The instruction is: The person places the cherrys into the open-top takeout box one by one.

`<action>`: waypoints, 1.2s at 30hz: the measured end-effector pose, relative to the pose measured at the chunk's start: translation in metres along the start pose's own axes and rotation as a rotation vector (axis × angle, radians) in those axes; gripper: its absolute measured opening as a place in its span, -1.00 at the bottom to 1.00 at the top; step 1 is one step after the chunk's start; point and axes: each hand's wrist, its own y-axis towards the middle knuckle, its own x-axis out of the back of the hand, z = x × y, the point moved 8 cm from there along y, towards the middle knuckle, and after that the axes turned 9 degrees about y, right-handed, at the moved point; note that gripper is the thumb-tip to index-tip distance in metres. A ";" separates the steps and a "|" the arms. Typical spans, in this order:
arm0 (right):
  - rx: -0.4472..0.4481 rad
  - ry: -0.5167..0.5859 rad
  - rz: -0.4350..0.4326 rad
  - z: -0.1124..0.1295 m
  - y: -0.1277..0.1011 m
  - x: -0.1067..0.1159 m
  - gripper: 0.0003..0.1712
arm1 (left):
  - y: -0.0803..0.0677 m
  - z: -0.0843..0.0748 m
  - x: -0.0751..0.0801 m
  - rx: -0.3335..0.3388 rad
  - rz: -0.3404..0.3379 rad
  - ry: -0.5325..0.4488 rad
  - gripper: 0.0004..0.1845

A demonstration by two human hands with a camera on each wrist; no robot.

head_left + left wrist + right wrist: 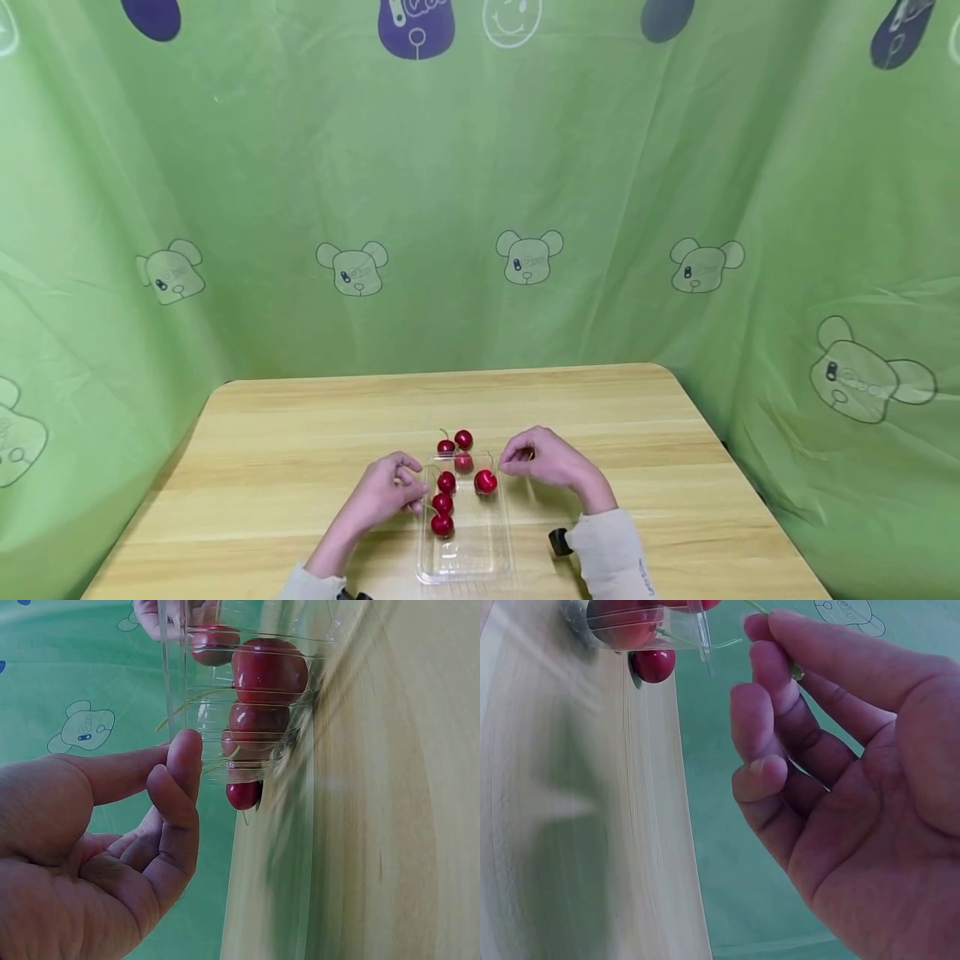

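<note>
Right wrist view only: right hand [840,787] pinches green stem [756,607].

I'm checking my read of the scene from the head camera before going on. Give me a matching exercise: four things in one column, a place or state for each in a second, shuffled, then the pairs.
Things
1. left hand
2. right hand
3. clear plastic tray
4. two cherries

Places or states
A. on the table beyond the tray's far end
B. at the tray's left wall, fingers on it
C. at the tray's far right corner
D. on the table between both hands, cherries inside

Pairs: 1-B, 2-C, 3-D, 4-A
</note>
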 end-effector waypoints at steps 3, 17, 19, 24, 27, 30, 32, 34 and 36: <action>-0.001 -0.010 -0.004 -0.001 0.001 -0.001 -0.91 | -0.001 0.000 0.000 -0.001 0.001 -0.003 -0.54; -0.011 0.003 -0.001 0.002 0.002 -0.005 -0.95 | 0.000 0.000 0.000 -0.006 0.001 0.006 -0.56; -0.015 0.005 0.001 0.001 0.003 -0.006 -0.95 | 0.000 0.000 0.000 -0.006 0.002 0.007 -0.56; -0.020 0.009 0.007 0.000 0.003 -0.008 -0.95 | 0.000 0.000 0.000 -0.008 0.002 0.013 -0.55; -0.022 0.010 0.010 -0.001 0.004 -0.009 -0.96 | 0.000 0.000 0.000 -0.008 0.000 0.015 -0.55; -0.020 0.010 0.011 0.000 0.004 -0.010 -0.96 | 0.000 0.000 0.000 -0.007 0.000 0.013 -0.55; -0.020 0.012 0.011 -0.001 0.005 -0.011 -0.95 | -0.001 0.000 0.000 -0.007 0.000 0.011 -0.55; -0.019 0.012 0.013 -0.002 0.005 -0.011 -0.95 | -0.001 0.000 0.000 -0.006 0.000 0.007 -0.54; -0.018 0.011 0.015 -0.002 0.006 -0.012 -0.94 | -0.001 0.000 0.000 -0.004 0.001 0.007 -0.54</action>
